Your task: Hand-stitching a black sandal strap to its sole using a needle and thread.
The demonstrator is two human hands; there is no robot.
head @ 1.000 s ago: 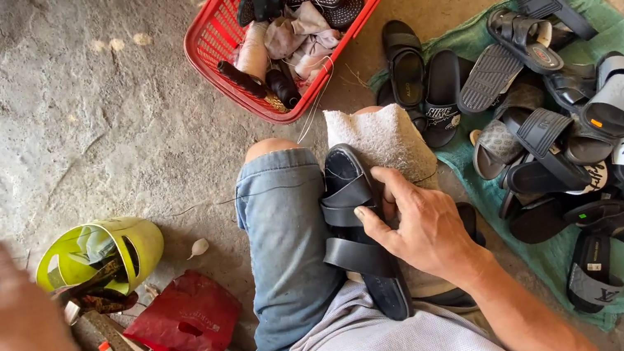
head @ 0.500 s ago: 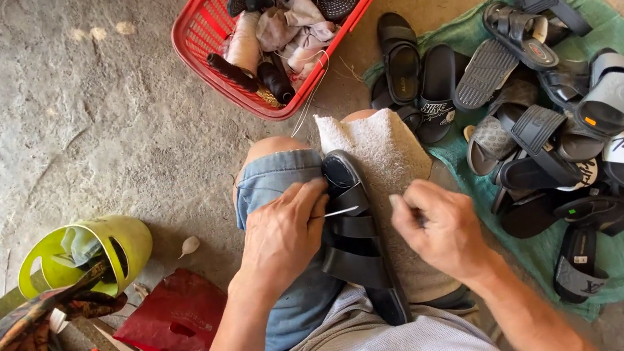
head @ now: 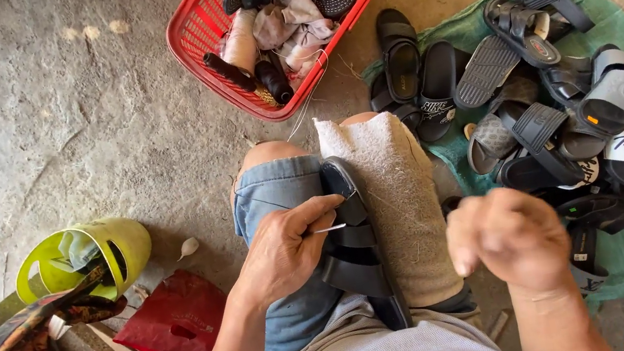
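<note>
Left hand (head: 286, 246) pinching needle (head: 330, 228) at black sandal (head: 358, 256); right hand (head: 512, 238) fisted, contents unclear.

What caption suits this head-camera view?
Left hand presses a needle to a black sandal on the lap; right hand fisted beside it.

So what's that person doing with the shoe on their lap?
A person sits on the ground with a black sandal wedged between their knees, beside a pale cloth laid over one leg. The left hand pinches a thin needle against the sandal's strap. The right hand is closed in a fist, raised beside the cloth. A heap of dark sandals lies on a green sheet, and a red basket sits ahead.
</note>
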